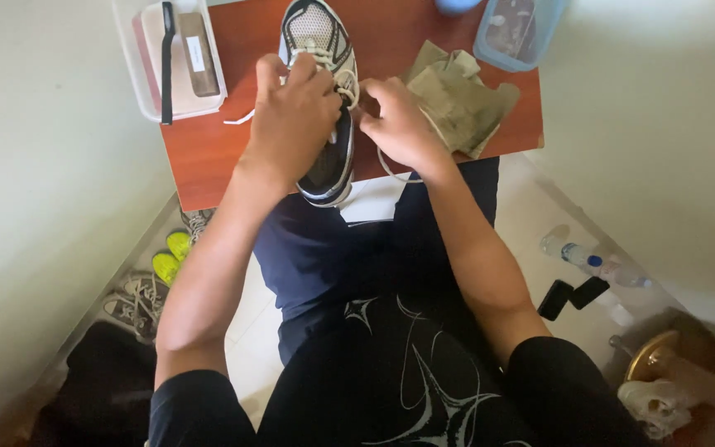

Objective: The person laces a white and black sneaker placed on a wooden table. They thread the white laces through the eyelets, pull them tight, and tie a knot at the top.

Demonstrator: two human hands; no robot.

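Note:
A white and dark sneaker lies lengthwise on a small reddish-brown table, its heel hanging over the near edge. My left hand rests over the shoe's middle, fingers pinching a white lace. My right hand sits just right of the shoe, fingers closed on another stretch of white lace that loops down below my wrist. A loose lace end trails left of my left hand.
A clear tray with a black brush and a brown block stands at the table's back left. A crumpled beige cloth lies right of the shoe, a blue-rimmed box behind it. Shoes and a plastic bottle lie on the floor.

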